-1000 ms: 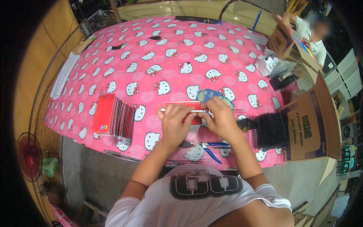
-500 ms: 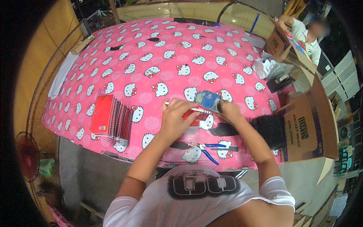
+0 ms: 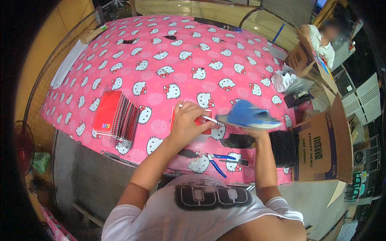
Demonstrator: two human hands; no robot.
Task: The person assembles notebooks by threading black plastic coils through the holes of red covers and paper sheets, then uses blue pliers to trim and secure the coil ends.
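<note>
left hand (image 3: 188, 121) pinches red notebook (image 3: 214, 120), likely light and bendy, best held along its edge; right hand (image 3: 258, 134) grips blue pad (image 3: 246, 113)

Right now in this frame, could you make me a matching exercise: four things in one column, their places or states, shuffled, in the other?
Things:
1. Stacked notebooks
2. Pliers
3. Black wire coils
4. Blue pad-like thing

Places or states:
A. Beside the nearer cardboard box
B. Blurred, at the right hand
C. Red-covered, left of the left hand
D. Lying with blue handles spread apart

Pairs: 1-C, 2-D, 3-A, 4-B
</note>
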